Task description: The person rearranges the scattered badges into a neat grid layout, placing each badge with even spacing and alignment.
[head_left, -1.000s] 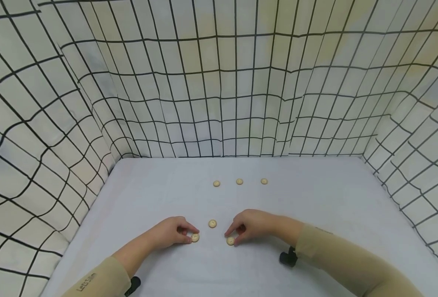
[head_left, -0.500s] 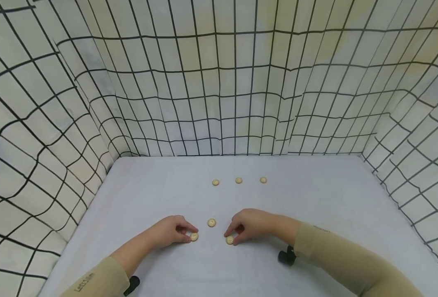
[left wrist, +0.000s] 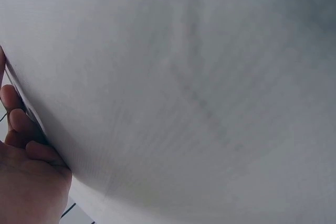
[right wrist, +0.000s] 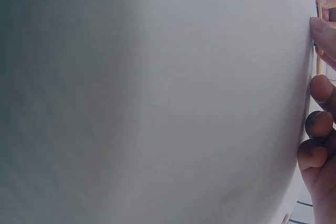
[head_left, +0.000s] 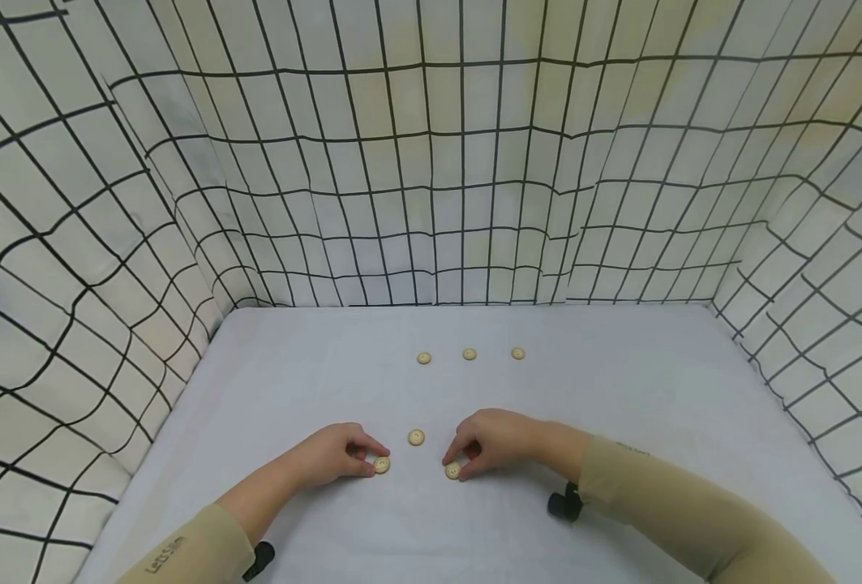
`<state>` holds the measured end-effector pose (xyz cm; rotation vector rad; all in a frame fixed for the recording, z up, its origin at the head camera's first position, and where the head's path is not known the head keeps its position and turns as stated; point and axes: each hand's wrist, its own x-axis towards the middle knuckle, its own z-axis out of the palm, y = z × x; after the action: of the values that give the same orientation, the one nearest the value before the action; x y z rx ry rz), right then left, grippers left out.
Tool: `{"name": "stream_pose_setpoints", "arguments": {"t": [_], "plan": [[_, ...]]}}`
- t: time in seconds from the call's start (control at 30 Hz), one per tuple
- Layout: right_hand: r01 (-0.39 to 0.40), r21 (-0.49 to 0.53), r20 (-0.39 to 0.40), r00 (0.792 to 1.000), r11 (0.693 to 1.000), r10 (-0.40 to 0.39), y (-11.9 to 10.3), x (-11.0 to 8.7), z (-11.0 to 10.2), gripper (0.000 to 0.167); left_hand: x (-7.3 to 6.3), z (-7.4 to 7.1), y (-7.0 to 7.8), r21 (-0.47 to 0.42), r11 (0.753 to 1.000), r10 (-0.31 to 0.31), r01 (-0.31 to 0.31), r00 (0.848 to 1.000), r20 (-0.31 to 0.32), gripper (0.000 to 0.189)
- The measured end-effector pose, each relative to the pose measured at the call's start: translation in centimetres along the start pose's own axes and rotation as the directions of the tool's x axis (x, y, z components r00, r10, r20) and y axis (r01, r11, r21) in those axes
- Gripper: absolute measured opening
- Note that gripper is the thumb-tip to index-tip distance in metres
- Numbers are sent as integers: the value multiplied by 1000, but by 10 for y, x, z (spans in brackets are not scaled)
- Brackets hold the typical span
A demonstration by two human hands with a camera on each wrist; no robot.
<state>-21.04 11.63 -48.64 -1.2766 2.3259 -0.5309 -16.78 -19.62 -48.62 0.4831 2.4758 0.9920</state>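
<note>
On the white table, my left hand (head_left: pixel 336 454) pinches a round beige button (head_left: pixel 381 465) by its left side between thumb and index finger. Facing it, my right hand (head_left: pixel 499 442) has index finger and thumb on opposite sides of a second such button (head_left: pixel 452 470). Between the two hands, slightly farther away, lies a third beige button (head_left: pixel 416 437) that neither hand touches. In the left wrist view the left hand (left wrist: pixel 34 177) shows its curled lower fingers low over the cloth. The right wrist view has the right hand (right wrist: pixel 323 145) at its right edge.
Farther back, a row of three more buttons runs across the table: a left one (head_left: pixel 424 358), a middle one (head_left: pixel 469 354) and a right one (head_left: pixel 518 354). White cloth walls with a black grid (head_left: pixel 431 162) enclose the table (head_left: pixel 292 357) at the back and sides.
</note>
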Motion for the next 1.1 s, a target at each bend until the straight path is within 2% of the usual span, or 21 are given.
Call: {"name": "stream_pose_setpoints", "arguments": {"t": [0.47, 0.77, 1.1], "plan": [[-20, 18, -28, 999, 1000, 21, 7, -5, -5, 23, 0, -1, 4, 8, 1000, -15, 15, 1000, 2, 23], [-49, 35, -74, 996, 998, 51, 23, -14, -11, 24, 0, -1, 3, 11, 1000, -11, 11, 1000, 3, 23], [-140, 51, -135, 980, 989, 146, 46, -26, -23, 24, 0, -1, 2, 11, 1000, 2, -3, 1000, 4, 23]]}}
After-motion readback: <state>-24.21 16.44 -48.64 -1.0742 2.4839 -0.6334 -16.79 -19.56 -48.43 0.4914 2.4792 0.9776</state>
